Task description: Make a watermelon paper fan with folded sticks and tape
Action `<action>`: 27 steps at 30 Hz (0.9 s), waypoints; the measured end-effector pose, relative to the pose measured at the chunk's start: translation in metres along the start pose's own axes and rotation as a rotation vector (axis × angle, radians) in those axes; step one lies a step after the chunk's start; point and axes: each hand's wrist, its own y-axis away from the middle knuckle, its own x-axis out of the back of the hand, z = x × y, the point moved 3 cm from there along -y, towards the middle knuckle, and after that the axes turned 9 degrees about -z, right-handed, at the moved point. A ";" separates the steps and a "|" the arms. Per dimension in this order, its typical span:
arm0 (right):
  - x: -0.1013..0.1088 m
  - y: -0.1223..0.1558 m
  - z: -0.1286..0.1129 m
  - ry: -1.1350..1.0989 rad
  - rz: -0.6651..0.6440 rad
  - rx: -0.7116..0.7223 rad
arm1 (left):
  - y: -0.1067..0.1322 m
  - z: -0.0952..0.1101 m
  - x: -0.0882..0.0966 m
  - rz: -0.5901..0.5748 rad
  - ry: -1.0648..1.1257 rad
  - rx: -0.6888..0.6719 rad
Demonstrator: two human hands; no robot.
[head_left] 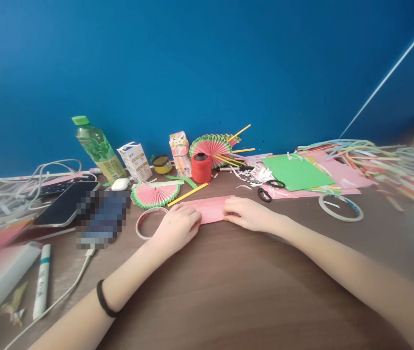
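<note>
Two bare hands share one strip of pink paper (212, 210) at the centre of the frame, flat on the brown table (210, 296); the left hand (180, 224) is curled over its left end, gripping it, with the fingertips partly hidden; the right hand (243, 214) pinches the right end between thumb and fingers; a black band (105, 299) circles the left wrist, lower left of centre.

Just beside the left hand lies a tape roll (138, 228); above that hand, a yellow stick (188, 195) slants near a small fan (155, 194) of pink pleats with a green edge; a red spool (201, 170) stands above the paper, before a larger fan (210, 145); a bottle (99, 150) leans in the distorted upper left, with a white carton (136, 163) to its right.

Right of centre, black scissors handles (265, 195) lie by a green sheet (297, 172); a second roll (345, 218) lies below the sheet's right side; at the left are a dark phone (67, 204) and, lower, a white marker (42, 282); a blue wall (207, 63) fills the top.
</note>
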 end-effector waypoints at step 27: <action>-0.010 -0.003 0.008 -0.025 0.133 0.076 | -0.002 0.001 -0.006 0.037 -0.104 0.058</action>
